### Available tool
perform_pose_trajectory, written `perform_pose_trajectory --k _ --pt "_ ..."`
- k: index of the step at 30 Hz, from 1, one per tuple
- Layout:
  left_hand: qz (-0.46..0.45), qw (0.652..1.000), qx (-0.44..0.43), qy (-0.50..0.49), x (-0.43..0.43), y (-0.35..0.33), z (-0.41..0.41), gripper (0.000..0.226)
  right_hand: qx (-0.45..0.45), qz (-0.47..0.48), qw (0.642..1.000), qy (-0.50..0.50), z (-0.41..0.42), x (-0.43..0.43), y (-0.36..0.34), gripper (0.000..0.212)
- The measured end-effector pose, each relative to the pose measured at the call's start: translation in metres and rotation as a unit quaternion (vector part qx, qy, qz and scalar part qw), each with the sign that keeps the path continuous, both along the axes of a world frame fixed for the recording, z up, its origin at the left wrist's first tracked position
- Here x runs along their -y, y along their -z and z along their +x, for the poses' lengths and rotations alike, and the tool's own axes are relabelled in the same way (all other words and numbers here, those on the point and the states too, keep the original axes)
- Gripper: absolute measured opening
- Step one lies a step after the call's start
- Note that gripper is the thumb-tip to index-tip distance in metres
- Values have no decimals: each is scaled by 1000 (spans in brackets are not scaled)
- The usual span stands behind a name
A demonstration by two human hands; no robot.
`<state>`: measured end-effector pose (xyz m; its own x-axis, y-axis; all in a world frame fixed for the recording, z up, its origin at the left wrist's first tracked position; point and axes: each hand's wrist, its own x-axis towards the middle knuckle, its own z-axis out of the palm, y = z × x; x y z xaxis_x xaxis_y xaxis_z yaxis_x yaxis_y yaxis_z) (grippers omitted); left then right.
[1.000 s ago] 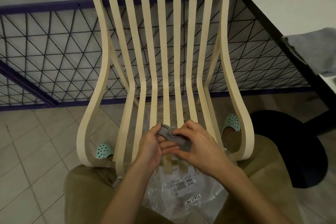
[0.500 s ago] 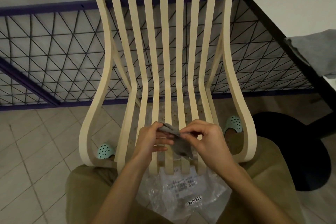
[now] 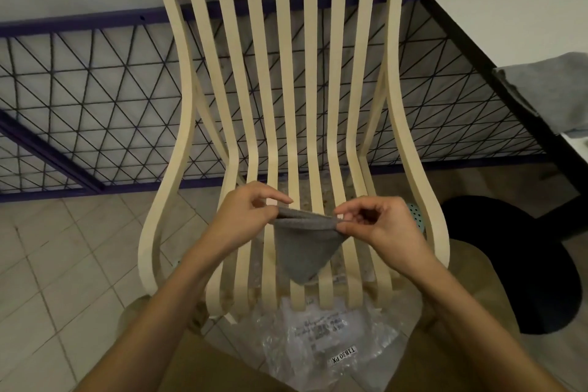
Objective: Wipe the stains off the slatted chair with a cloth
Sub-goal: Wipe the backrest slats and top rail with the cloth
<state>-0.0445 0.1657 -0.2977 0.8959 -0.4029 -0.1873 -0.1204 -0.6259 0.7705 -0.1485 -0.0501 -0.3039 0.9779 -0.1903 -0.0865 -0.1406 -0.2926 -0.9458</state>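
The fingers of the left hand and of the right hand pinched the two top corners of a grey cloth, with its edge taut between them. The cloth hung in a point just above the seat slats of the cream chair. A clear plastic bag lay below the seat's front edge.
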Motion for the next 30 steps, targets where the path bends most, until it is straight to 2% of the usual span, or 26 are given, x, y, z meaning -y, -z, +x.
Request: perform_pose_trajectory --k 4,7,9,11,13,14,17,20,21,23,25,26,28,30 --pt "-107 991 12 77 2 -23 -18 50 7 47 998 -44 13 8 -17 11" --pt "-224 974 -22 39 -6 -39 -8 45 29 87 992 -85 25 8 -33 10" --pt "-269 960 -77 23 -10 -39 0 39 56 89 989 -100 33 4 -41 11" --pt "-307 936 -172 -25 -10 -30 1 37 71 100 988 -97 42 -3 -45 12" --pt "-328 904 -265 -70 -8 -23 -6 58 62 153 983 -84 50 -5 -47 14" --pt "-332 898 -282 -60 -8 -18 -10 64 53 177 979 -80 54 -5 -48 15" --pt "-279 933 -228 15 2 -12 -24 57 36 213 973 -84 59 -2 -47 17" --pt "-254 957 -144 3 15 -8 -27 22 31 266 960 -77 58 5 -42 18" --pt "-251 960 -125 0 19 -11 -26 17 21 306 948 -83 57 7 -37 25" --pt "-273 954 -122 -12 22 -15 -23 14 -25 385 914 -127 52 10 -20 55" --pt "-310 940 -142 -32 21 -19 -17 14 -94 377 899 -200 44 6 -2 74" --pt "-324 932 -155 -43 20 -22 -15 14 -120 352 899 -232 40 3 7 72" --pt "-348 918 -179 -60 17 -25 -13 21 -141 308 903 -264 35 -2 19 51" --pt "-378 897 -206 -95 12 -26 -12 29 -144 306 903 -266 34 -8 23 35"
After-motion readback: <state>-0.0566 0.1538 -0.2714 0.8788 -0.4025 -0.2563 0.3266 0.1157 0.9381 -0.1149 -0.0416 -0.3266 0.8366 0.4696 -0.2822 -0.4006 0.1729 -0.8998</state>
